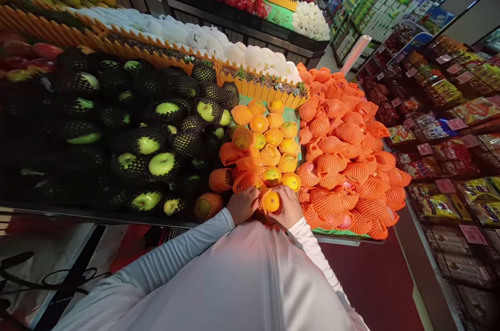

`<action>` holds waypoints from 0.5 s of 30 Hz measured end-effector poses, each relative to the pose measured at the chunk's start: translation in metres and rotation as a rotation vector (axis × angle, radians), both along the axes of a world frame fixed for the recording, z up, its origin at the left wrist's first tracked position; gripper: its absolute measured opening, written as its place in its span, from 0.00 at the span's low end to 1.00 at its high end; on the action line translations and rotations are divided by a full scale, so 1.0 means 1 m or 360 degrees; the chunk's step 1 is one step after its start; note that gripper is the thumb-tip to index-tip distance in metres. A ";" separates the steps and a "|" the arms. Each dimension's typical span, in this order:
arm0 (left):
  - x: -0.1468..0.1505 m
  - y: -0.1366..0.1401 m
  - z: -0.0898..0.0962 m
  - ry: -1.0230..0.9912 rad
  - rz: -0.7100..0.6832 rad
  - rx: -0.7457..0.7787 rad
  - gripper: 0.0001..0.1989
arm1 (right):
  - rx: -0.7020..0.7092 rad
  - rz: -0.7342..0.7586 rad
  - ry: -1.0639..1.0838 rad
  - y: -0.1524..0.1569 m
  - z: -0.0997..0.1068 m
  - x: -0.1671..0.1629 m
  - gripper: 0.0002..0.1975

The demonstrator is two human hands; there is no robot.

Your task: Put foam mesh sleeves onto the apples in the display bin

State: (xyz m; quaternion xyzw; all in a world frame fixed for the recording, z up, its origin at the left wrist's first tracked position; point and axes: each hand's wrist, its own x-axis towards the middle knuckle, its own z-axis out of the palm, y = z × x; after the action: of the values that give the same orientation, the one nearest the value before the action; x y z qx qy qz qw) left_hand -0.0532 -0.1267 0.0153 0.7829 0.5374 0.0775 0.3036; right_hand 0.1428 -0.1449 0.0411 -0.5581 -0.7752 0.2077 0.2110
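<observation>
An orange (271, 201) in an orange foam net is held at the front edge of the display, its bare top facing up. My right hand (289, 208) is wrapped round its right side. On the left, my left hand (242, 206) is closed, its fingertips at the edge of the foam net (262, 200); part of the grip is hidden. Just beyond my hands lie netted oranges (273, 137) in rows on a green mat (289, 114). Some loose orange foam nets (247, 179) lie among them, left of the rows.
Green apples in black nets (162, 163) fill the left side. Fruit in red-orange foam nets (347, 149) is heaped on the right. A low yellow fence (258, 89) runs behind the oranges, with white-wrapped fruit (242, 54) past it. Shelves of packaged snacks (441, 206) stand right.
</observation>
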 end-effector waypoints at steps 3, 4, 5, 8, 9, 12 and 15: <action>-0.001 0.000 -0.003 -0.0134 -0.0038 -0.0012 0.13 | 0.0042 -0.0024 0.0145 -0.002 0.002 0.010 0.39; -0.001 0.001 -0.004 -0.0160 -0.0052 -0.0012 0.14 | 0.0027 0.0009 0.0134 -0.004 0.001 0.012 0.41; -0.001 0.001 -0.005 -0.0172 -0.0065 -0.0012 0.14 | 0.0004 0.0046 0.0096 -0.006 0.001 0.013 0.41; 0.000 0.003 -0.008 -0.0166 -0.0104 -0.0018 0.13 | -0.0037 0.0077 -0.0003 -0.015 -0.006 0.007 0.35; 0.000 0.003 -0.010 -0.0169 -0.0114 -0.0010 0.12 | -0.0041 0.0041 -0.0009 -0.017 -0.010 0.003 0.34; 0.000 0.005 -0.019 -0.0224 -0.0125 0.0040 0.10 | -0.0075 -0.0102 0.0019 -0.017 -0.016 -0.004 0.34; -0.003 0.005 -0.034 -0.0416 0.0014 0.0119 0.10 | -0.0145 -0.0147 0.0319 0.004 -0.010 0.005 0.31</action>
State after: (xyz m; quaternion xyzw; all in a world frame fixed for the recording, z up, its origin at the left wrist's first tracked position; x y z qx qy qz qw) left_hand -0.0560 -0.1219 -0.0188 0.7746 0.4935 0.2001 0.3411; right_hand 0.1476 -0.1411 0.0312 -0.5786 -0.7134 0.2876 0.2712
